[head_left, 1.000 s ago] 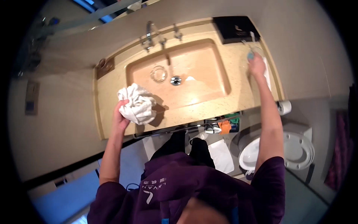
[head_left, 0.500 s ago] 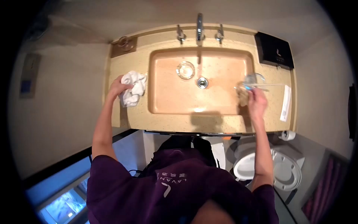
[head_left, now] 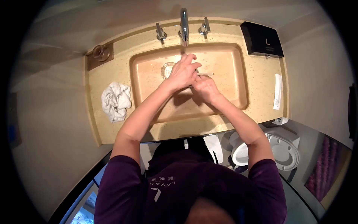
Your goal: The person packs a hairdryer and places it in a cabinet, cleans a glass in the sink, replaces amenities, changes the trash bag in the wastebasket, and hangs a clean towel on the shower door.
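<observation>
Both my hands are over the basin [head_left: 227,89], close together below the faucet. My left hand [head_left: 182,74] is palm down with its fingers bent and apart; its underside is hidden. My right hand [head_left: 205,89] is closed beside it, with a thin white stick [head_left: 206,74] projecting to the right from its grip. The stick's other end is hidden, and I cannot tell whether a clear glass is between the hands. A round glass dish [head_left: 166,71] lies in the basin, partly behind my left hand. A crumpled white towel [head_left: 116,101] rests on the left counter.
At the back stands the chrome faucet [head_left: 184,26] with a left handle [head_left: 160,33] and right handle [head_left: 204,27]. A black box [head_left: 262,39] and a long white packet [head_left: 277,91] are on the right. A glass [head_left: 100,53] stands in the left corner. A toilet [head_left: 282,151] is lower right.
My left hand has let go of the towel and moved right over the basin. My right hand has come left from the right edge. The clear glass no longer shows on the right counter.
</observation>
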The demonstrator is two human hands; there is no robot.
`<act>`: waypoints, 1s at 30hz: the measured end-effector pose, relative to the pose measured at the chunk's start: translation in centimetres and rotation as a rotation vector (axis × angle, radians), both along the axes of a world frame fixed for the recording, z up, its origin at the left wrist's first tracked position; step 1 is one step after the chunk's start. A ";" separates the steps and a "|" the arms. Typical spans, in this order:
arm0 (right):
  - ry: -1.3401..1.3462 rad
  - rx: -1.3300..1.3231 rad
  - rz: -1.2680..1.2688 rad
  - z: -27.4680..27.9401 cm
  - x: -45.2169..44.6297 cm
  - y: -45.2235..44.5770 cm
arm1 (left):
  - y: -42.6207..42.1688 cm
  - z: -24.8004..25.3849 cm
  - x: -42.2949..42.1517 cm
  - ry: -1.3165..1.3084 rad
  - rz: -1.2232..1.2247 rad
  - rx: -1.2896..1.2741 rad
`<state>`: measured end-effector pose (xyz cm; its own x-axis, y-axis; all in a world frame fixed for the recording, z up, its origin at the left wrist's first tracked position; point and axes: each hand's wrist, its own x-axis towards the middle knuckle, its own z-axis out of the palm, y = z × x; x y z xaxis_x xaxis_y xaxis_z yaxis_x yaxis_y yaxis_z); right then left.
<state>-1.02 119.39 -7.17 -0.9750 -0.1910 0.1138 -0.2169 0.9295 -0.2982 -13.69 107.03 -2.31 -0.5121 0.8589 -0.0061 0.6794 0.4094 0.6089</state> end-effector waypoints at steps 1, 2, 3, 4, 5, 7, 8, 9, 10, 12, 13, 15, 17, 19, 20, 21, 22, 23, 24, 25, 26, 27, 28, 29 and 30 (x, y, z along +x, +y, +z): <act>0.049 0.004 0.027 -0.1 -0.4 -0.1 | 0.2 -0.9 -0.8 -0.003 -0.003 0.004; 0.046 0.008 0.024 -0.1 -0.7 -0.1 | 0.1 -1.7 -1.6 -0.056 -0.039 -0.009; 0.055 -0.041 0.027 0.1 -0.8 0.0 | 0.0 -2.3 -2.0 -0.109 -0.075 -0.023; 0.063 -0.089 0.031 0.2 -0.9 0.2 | -0.1 -2.8 -2.1 -0.112 -0.079 -0.019; 0.079 -0.094 0.017 0.1 -0.9 0.3 | -0.4 -3.3 -1.9 -0.129 -0.093 0.043; 0.060 -0.097 0.003 -0.5 -0.4 0.9 | 0.0 -3.5 -1.0 -0.166 -0.113 0.127; 0.045 -0.105 -0.007 -0.8 -0.2 1.3 | 0.5 -3.5 -0.8 -0.169 -0.117 0.131; 0.048 -0.106 -0.007 -0.7 -0.4 1.5 | 0.8 -3.3 -0.9 -0.226 -0.085 0.123; 0.055 -0.169 0.020 -0.6 -0.7 1.8 | 1.1 -3.0 -0.9 -0.282 -0.054 0.115; 0.066 -0.232 0.047 -0.8 -1.3 2.1 | 1.7 -2.7 -0.7 -0.230 -0.071 0.168; 0.030 -0.210 0.059 -1.1 -1.6 2.0 | 2.0 -2.6 -0.5 -0.182 -0.088 0.221; -0.003 -0.188 0.071 -2.0 -2.1 1.9 | 2.1 -2.6 -0.2 -0.232 -0.027 0.262; -0.061 -0.045 0.014 -3.2 -2.6 1.5 | 1.5 -2.5 0.3 -0.120 0.116 0.422; -0.048 -0.046 -0.115 -3.6 -2.1 1.9 | 0.8 -0.7 1.2 -0.222 0.250 0.531; -0.038 -0.047 -0.243 -3.7 -1.7 2.4 | 0.4 0.3 1.5 -0.327 0.385 0.638; 0.018 -0.068 -0.305 -5.1 -1.6 2.6 | -0.9 1.0 1.5 -0.337 0.474 0.671; 0.072 -0.091 -0.367 -6.3 -1.6 3.2 | -2.4 1.4 1.0 -0.305 0.502 0.658; 0.046 -0.092 -0.401 -6.6 -1.5 3.6 | -4.1 1.7 0.6 -0.479 0.666 0.729; 0.024 -0.089 -0.447 -6.7 -1.4 3.9 | -5.7 1.9 -0.1 -0.655 0.815 0.807; 0.002 -0.113 -0.469 -6.5 -1.3 4.0 | -7.9 0.9 -1.1 -0.726 0.885 0.879; -0.020 -0.137 -0.489 -6.1 -1.5 3.9 | -10.3 -0.1 -2.5 -0.789 0.968 0.917; -0.017 -0.146 -0.485 -5.7 -1.2 4.2 | -12.1 -1.0 -3.4 -0.833 1.009 0.996; -0.020 -0.134 -0.505 -5.4 -1.0 4.4 | -13.5 -0.8 -4.1 -0.876 1.048 1.075; -0.024 -0.123 -0.525 -5.4 -1.1 4.2 | -14.9 -0.7 -4.7 -0.865 1.050 1.073; -0.020 -0.132 -0.521 -5.5 -1.6 3.9 | -16.1 -0.1 -5.2 -0.933 1.113 1.073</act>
